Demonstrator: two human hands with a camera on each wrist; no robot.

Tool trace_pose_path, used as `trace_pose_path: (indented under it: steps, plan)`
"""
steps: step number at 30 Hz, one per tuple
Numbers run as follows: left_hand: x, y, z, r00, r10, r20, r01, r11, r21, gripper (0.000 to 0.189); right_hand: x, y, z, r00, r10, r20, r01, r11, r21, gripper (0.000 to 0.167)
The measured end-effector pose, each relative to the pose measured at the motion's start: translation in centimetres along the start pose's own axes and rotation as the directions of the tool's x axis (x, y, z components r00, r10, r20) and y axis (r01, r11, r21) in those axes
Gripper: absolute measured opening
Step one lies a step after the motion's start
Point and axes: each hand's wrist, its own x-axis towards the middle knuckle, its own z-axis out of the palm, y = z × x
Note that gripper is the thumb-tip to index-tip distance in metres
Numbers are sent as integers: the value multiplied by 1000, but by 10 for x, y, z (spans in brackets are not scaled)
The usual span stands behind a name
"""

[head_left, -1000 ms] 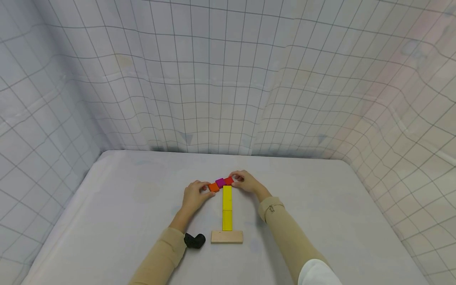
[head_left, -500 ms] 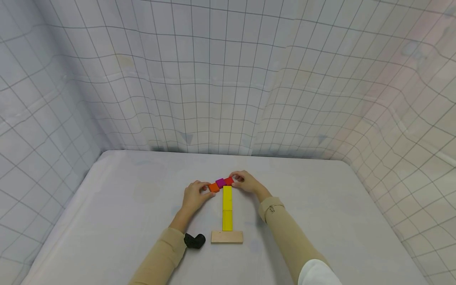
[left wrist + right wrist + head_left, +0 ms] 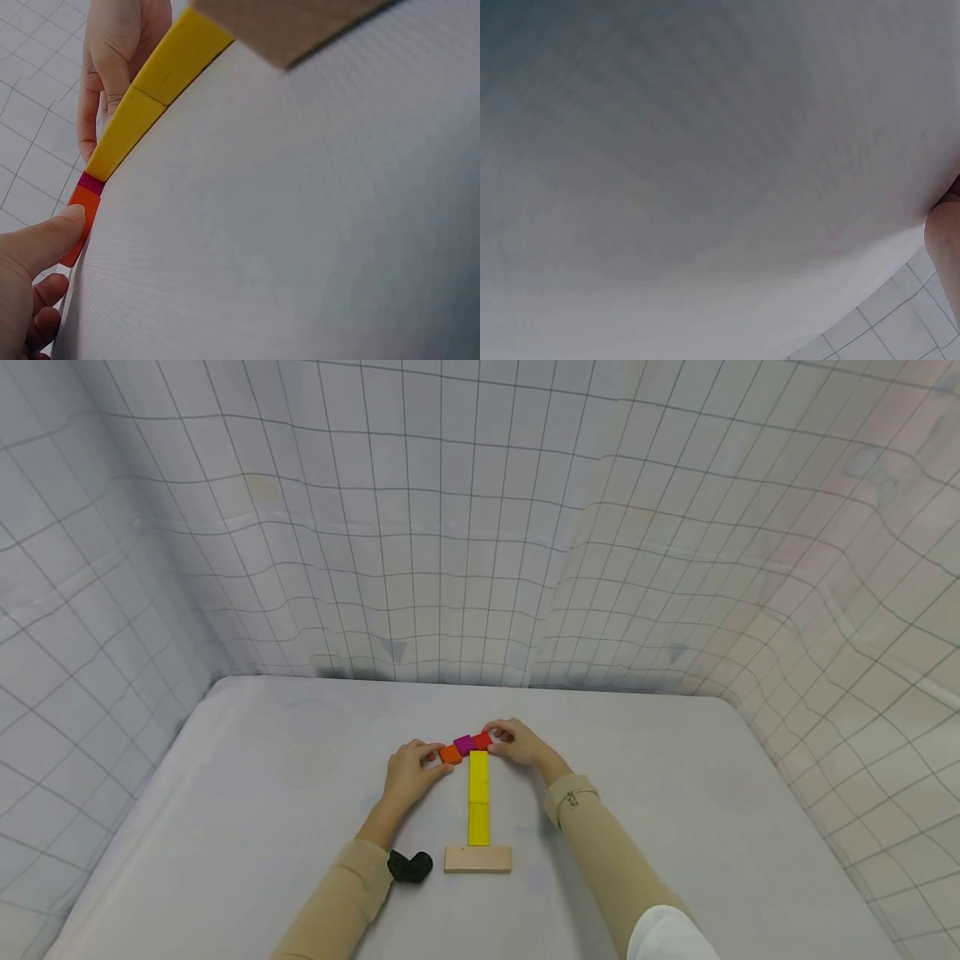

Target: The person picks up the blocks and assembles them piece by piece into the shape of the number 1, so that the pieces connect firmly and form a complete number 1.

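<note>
Three small square blocks form a slanting row at the far end of two yellow blocks in the head view. My left hand (image 3: 407, 774) pinches the orange block (image 3: 451, 755) at the row's left end; its thumb lies on that block (image 3: 88, 201) in the left wrist view. A purple block (image 3: 465, 745) sits in the middle. At the right end, my right hand (image 3: 522, 746) holds the red block (image 3: 482, 741) between thumb and fingers. The yellow blocks (image 3: 478, 777) lie end to end below the row. Only part of the right hand (image 3: 945, 251) shows in the right wrist view.
A pale wooden plank (image 3: 477, 860) lies crosswise at the near end of the yellow blocks. Beside the left cuff is a black rounded object (image 3: 410, 867). White cloth covers the table (image 3: 300, 793), and a gridded curtain (image 3: 465, 527) hangs behind it.
</note>
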Motion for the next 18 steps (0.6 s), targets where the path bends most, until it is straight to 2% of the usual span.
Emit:
trace_pose_path:
  steps: [6, 11, 15, 18]
  plan:
    - [1, -2, 0, 1000, -2, 0, 2, 1000, -2, 40, 0, -2, -1, 1000, 3, 2, -3, 1000, 5, 30]
    - [2, -6, -4, 999, 7, 38, -4, 997, -75, 44, 0, -2, -1, 1000, -6, 1, 6, 1000, 15, 30]
    - [4, -9, -13, 996, 7, 84, 6, 988, -154, 47, -1, -1, -1, 1000, -19, -2, 19, 999, 31, 31]
    - [5, -10, -24, 995, -3, 98, 20, 985, -169, 48, -1, 0, -1, 1000, -26, -6, 26, 999, 41, 33]
